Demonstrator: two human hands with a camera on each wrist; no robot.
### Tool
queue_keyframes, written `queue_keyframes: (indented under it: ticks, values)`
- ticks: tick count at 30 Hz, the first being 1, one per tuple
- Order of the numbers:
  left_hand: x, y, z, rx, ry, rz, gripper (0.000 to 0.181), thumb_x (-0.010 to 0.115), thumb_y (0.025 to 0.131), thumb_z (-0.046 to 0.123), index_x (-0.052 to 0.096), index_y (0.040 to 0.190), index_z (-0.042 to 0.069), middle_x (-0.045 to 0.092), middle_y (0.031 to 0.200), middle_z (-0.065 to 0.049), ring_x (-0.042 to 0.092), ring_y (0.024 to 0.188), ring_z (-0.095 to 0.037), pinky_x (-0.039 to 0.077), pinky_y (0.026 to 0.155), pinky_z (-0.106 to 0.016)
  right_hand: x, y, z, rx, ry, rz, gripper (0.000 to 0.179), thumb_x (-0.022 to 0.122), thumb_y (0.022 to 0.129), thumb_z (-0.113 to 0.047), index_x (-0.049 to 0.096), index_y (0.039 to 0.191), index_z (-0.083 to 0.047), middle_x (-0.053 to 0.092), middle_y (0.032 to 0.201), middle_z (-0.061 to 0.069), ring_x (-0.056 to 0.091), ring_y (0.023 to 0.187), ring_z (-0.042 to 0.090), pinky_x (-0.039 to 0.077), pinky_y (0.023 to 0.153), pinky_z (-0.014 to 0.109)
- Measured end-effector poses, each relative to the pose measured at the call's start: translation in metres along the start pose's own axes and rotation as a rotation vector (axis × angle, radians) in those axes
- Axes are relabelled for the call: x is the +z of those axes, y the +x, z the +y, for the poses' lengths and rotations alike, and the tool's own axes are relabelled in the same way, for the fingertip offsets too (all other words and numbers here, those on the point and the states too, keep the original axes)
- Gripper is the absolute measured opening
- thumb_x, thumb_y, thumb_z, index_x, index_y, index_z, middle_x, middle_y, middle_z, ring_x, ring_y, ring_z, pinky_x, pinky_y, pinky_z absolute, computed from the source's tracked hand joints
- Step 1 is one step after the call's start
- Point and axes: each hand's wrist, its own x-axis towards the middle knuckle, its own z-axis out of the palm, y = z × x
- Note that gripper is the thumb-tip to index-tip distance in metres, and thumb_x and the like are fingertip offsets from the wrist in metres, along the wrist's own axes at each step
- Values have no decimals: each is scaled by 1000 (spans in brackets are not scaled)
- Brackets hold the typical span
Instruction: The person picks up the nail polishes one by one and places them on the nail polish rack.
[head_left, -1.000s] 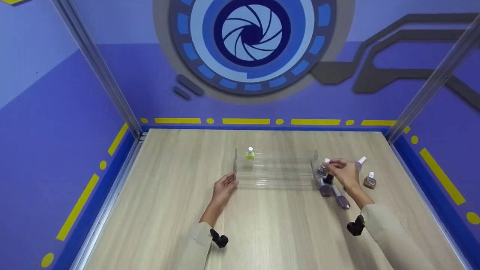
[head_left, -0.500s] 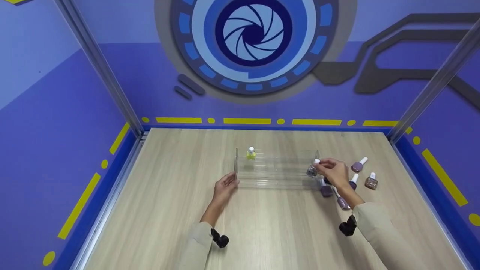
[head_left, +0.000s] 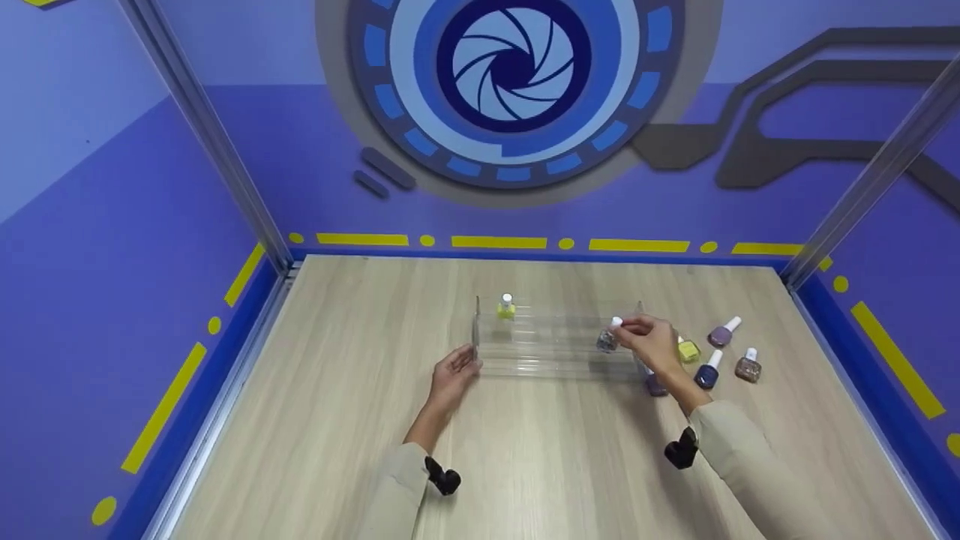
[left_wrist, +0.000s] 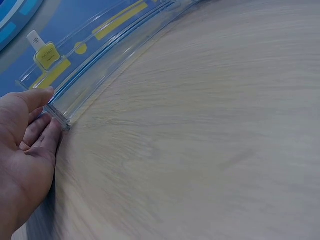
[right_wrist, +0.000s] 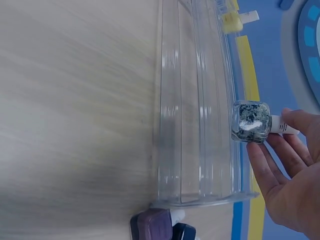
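Pinching a square glass bottle of dark glittery polish (right_wrist: 250,121) by its white cap (right_wrist: 284,124), the right hand (head_left: 651,345) is poising it over a clear plastic stepped rack (head_left: 555,343) (contact unclear); the left hand (head_left: 454,373) is gripping its left end. Shelving is apparently proceeding, next requiring upright seating, then release.

Premises: a panelled booth, in character nearer a lab workstation than a home or shop. From where I stand, a wood-grain tabletop (head_left: 360,330) is bounded by a blue-violet back panel (head_left: 285,150), a left panel (head_left: 90,300) and a right panel (head_left: 922,300). Metal posts (head_left: 206,124) mark both rear corners. The back panel bears a printed aperture-like disc (head_left: 514,67). Small black cameras (head_left: 442,477) sit at both sleeve cuffs.
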Motion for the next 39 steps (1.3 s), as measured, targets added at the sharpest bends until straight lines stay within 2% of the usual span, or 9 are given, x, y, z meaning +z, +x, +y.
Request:
queue_keyframes:
  ticks: [2,8,16,25,34,39]
  values:
    - [0,0,0,-6,4,4,53,64,101,13,47,149,-2,48,155,-23,49,143,-36,52,113,-35,5,1,-1,-2,-3,-9,31,77,91,-10,69,111,13,79,91,10,69,71,-3,60,70,11]
    - [0,2,-1,-16,5,17,53,64,100,13,48,148,-1,50,154,-22,50,142,-35,52,113,-35,21,1,-3,15,-38,-18,30,78,91,-14,71,110,8,79,93,9,68,72,-2,58,69,11]
    - [0,1,-1,-5,-13,13,54,64,100,12,46,148,-3,49,154,-24,49,143,-36,52,113,-35,40,3,-5,-21,-31,-53,28,77,91,-11,71,109,9,78,101,20,71,75,2,60,71,12]
    - [-1,0,-4,20,-20,16,53,66,100,12,48,147,-4,53,150,-25,54,138,-35,56,105,-29,60,5,-8,-41,13,-59,25,77,90,-7,70,105,11,78,95,21,69,73,3,56,66,11]
    - [0,-2,-2,29,-15,11,55,66,100,12,46,147,-7,52,149,-27,53,139,-37,56,107,-30,81,9,-17,-74,42,-69,20,75,89,-1,70,101,14,77,92,23,66,70,2,55,65,10]
    - [1,0,-1,22,-16,21,54,65,100,11,47,147,-6,52,150,-26,51,141,-37,54,110,-32,95,9,-23,-81,18,-62,17,77,87,-2,72,99,9,78,91,19,66,70,1,53,64,10]
